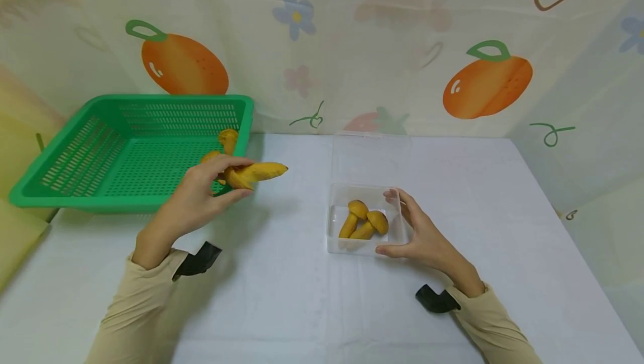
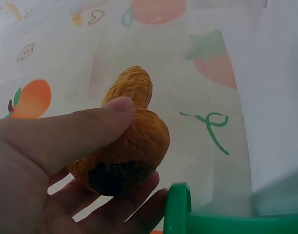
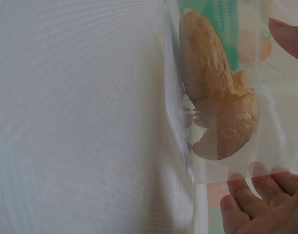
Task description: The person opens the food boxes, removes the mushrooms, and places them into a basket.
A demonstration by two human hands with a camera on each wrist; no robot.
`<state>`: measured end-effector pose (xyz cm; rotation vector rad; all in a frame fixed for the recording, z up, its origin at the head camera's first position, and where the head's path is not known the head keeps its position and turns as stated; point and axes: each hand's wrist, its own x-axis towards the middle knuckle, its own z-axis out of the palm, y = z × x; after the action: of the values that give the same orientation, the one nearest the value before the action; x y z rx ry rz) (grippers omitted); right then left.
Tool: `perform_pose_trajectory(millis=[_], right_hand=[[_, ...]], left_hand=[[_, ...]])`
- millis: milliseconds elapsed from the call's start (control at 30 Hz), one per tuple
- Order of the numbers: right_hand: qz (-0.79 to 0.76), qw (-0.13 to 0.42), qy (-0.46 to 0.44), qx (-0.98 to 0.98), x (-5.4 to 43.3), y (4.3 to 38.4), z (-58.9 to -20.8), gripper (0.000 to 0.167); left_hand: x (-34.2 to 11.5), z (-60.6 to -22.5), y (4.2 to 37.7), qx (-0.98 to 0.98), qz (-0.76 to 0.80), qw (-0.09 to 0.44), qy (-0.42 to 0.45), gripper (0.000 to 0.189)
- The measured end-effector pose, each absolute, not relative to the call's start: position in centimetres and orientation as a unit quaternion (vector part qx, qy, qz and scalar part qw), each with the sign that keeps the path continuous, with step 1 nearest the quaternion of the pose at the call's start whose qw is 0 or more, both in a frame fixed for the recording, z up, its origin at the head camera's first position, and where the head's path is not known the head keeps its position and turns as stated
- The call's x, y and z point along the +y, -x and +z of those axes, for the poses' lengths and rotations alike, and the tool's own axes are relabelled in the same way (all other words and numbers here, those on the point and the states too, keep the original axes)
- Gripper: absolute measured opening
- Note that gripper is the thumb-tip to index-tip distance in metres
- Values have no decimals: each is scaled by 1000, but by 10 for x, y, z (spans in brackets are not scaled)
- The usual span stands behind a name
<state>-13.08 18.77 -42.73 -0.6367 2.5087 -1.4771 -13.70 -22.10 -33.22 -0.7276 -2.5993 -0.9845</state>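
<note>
My left hand pinches a yellow-brown mushroom between thumb and fingers, just past the right front corner of the green basket. Its stem points right; in the left wrist view a dark patch marks the cap of this mushroom. Around the right side of a clear plastic box my right hand holds on, thumb at the front and fingers behind. Two mushrooms lie side by side inside, a left mushroom and a right mushroom. Through the box wall, the right wrist view shows a mushroom close up.
More mushrooms lie at the basket's right end, one mushroom leaning near the wall and another mushroom partly hidden by my left hand. The clear box's lid stands open behind it. A patterned curtain borders the white table.
</note>
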Motion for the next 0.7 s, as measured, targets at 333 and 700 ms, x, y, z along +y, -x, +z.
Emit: perform_pose_trajectory(millis=[333, 700], right_hand=[[-496, 79, 211, 839, 187, 131, -428, 107], [-494, 75, 216, 839, 187, 133, -428, 106]], left_hand=[[-244, -329, 136, -899, -344, 169, 211, 52], [-274, -335, 144, -898, -363, 171, 181, 53]])
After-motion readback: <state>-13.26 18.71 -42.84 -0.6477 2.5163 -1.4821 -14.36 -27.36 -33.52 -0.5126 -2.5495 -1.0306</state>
